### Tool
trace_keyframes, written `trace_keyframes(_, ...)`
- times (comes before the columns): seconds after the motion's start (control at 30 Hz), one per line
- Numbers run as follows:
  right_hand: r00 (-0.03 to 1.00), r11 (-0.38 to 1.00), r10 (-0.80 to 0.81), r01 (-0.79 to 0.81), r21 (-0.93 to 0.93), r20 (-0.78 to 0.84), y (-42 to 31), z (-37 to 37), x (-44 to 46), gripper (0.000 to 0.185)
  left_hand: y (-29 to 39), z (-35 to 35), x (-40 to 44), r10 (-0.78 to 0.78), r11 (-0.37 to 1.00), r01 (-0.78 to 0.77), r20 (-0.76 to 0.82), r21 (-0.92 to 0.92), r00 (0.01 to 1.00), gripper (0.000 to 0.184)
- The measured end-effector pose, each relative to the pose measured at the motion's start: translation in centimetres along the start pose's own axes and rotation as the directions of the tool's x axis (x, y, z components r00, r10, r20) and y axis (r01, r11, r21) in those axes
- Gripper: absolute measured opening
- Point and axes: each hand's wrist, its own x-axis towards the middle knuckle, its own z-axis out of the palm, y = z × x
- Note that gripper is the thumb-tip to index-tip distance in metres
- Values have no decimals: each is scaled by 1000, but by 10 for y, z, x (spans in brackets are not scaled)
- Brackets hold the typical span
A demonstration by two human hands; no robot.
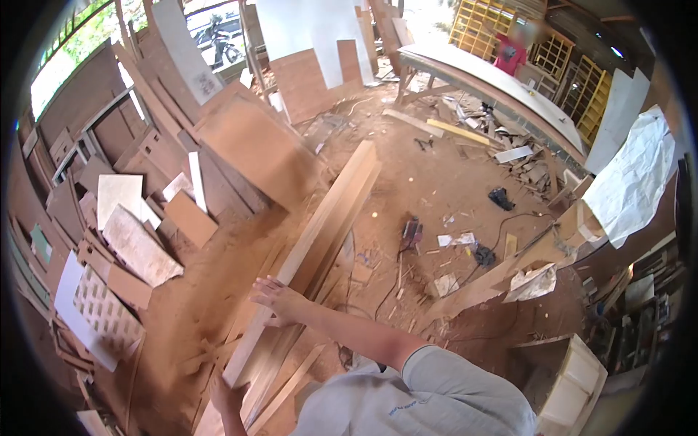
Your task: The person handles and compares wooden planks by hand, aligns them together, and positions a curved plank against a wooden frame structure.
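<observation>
A long pale wooden board (309, 251) runs away from me at a slant, lying along other long boards (336, 243). My right hand (280, 301) rests on its upper side, palm down with the fingers stretched out. Closer to my body, my left hand (227, 396) is closed around the board's near part, with fingers on one side and the thumb on the other. A thin strip of wood (291, 389) lies beside the stack near my shirt.
Sheets and offcuts (138, 243) lean along the left wall. A brown panel (251, 142) stands beyond the boards. A power tool (411, 232) and cords lie on the littered floor. At the back right, a person in red (509, 54) stands behind a long white-topped table (502, 76).
</observation>
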Motion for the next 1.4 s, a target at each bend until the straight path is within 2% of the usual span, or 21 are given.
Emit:
trace_keyframes(0.03,1000,1000,12,-12,-21,-16,15,-12,-3,87,1,6,-4,-16,998,16,6,57,1000,86)
trace_keyframes(0.13,986,983,148,-155,-97,-80,56,-36,-8,86,37,-13,-29,50,997,-37,-198,66,979,77)
trace_keyframes(0.23,959,943,248,-271,-194,-134,84,-38,-16,84,30,-5,-28,159,951,-82,-244,298,957,70)
trace_keyframes(0.33,958,929,287,-275,-249,11,86,-42,-9,84,42,-17,-11,-22,999,24,-65,40,998,97)
trace_keyframes(0.37,956,925,294,-281,-257,14,85,-45,-8,85,49,-32,0,-237,954,283,323,-100,916,94)
trace_keyframes(0.47,945,917,327,-316,-242,2,79,-43,-11,86,43,10,23,-4,989,39,240,-140,971,96)
trace_keyframes(0.5,946,919,322,-317,-233,-16,83,-39,-12,85,63,0,46,-74,976,162,477,-146,876,103)
trace_keyframes(0.6,949,921,314,-312,-231,-28,88,-38,-10,82,131,-13,82,45,906,52,217,-420,975,66)
trace_keyframes(0.67,952,926,303,-304,-224,-38,91,-37,-7,80,142,7,117,165,855,-47,184,-517,969,59)
trace_keyframes(0.83,939,929,337,-344,-139,-73,97,-26,-3,78,204,-13,157,212,887,-34,339,-461,917,66)
trace_keyframes(0.9,943,935,320,-330,-126,-94,99,-20,-6,78,222,-30,153,173,912,3,392,-410,904,73)
trace_keyframes(1.03,952,935,291,-304,-180,-99,110,-16,-6,77,229,-34,155,167,938,-14,418,-346,893,83)
trace_keyframes(1.13,955,946,286,-295,-132,-83,111,-20,-5,74,228,-28,161,171,946,-21,442,-325,881,82)
trace_keyframes(1.23,965,969,246,-245,27,-95,121,-21,-7,70,227,-21,161,224,924,-80,361,-373,905,82)
trace_keyframes(1.33,971,933,213,-170,318,-106,139,-47,-8,58,227,-24,166,213,910,-46,368,-412,905,80)
trace_keyframes(1.4,947,872,267,-159,462,-177,164,-82,-8,54,234,-25,175,133,934,33,434,-355,891,77)
